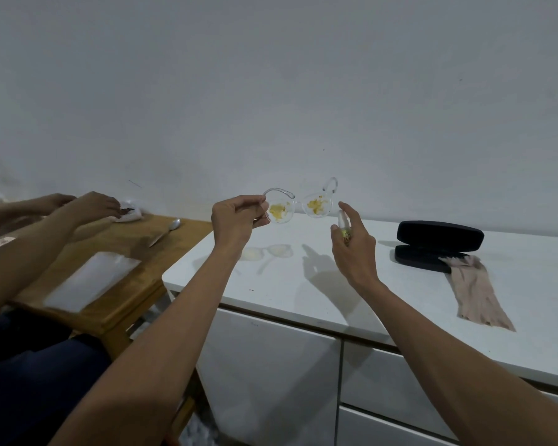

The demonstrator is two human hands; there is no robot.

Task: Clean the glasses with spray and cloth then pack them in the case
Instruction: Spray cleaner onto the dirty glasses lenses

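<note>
Dirty glasses held up over the white counter, spray bottle aimed at them.

The smooth white counter (303,284) carries an open black hard-shell glasses case (438,244) near its back edge toward the right, with a creased pinkish-beige cloth (477,294) trailing from the case's front lip toward the counter's front edge. The left hand (239,220) is raised above the counter's left part, fingers curled tight, pinching one temple of the clear plastic glasses (300,206); the round lenses are both smeared with yellow blotches, and the curved temples stand open. Just right of them, the right hand (351,243) wraps a small white spray bottle (343,225), forefinger lifted straight over its top, remaining fingers closed round the body. Beside the counter's left end, another person's hands (91,206) rest on a wooden table (116,252).
</note>
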